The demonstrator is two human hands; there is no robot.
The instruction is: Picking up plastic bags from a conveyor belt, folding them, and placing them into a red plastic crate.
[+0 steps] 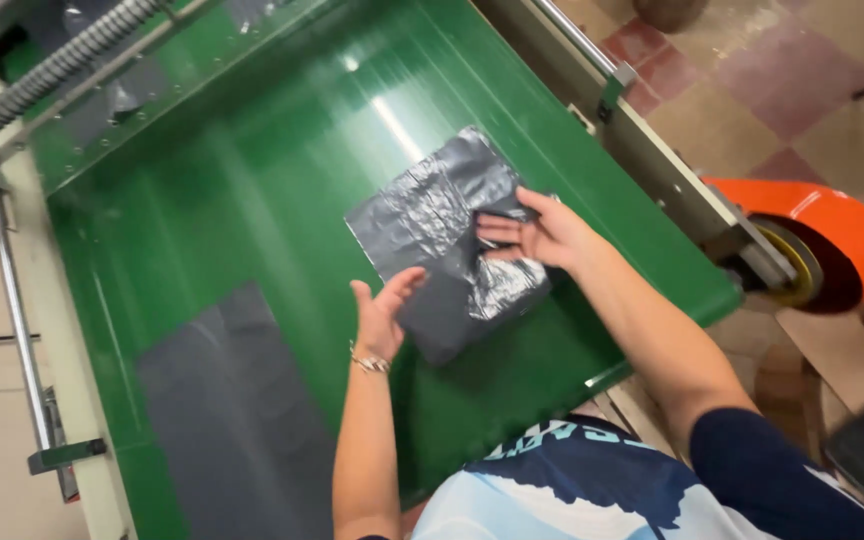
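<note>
Both of our hands work at a folded stack of dark grey plastic bags (442, 240) lying on the green conveyor belt (252, 190). Our left hand (382, 310) is open, fingers spread and palm turned toward the stack, its fingertips at the stack's near left edge; whether they press on the plastic we cannot tell. A thin bracelet (370, 363) sits on that wrist. Our right hand (537, 232) is open too, laid flat on the right side of the stack with the fingers pointing across it, and a crumpled flap of plastic shows by the fingertips. Neither hand grips anything.

Left of the stack and nearer to us, well apart from it, a long flat dark sheet of plastic (227, 420) lies along the belt. Beyond the stack, at the belt's far end, a ribbed grey roller (57, 65) crosses the machine. Right of the stack, past the belt's metal side rail (652, 165), an orange guard (832, 225) curves over a wheel.
</note>
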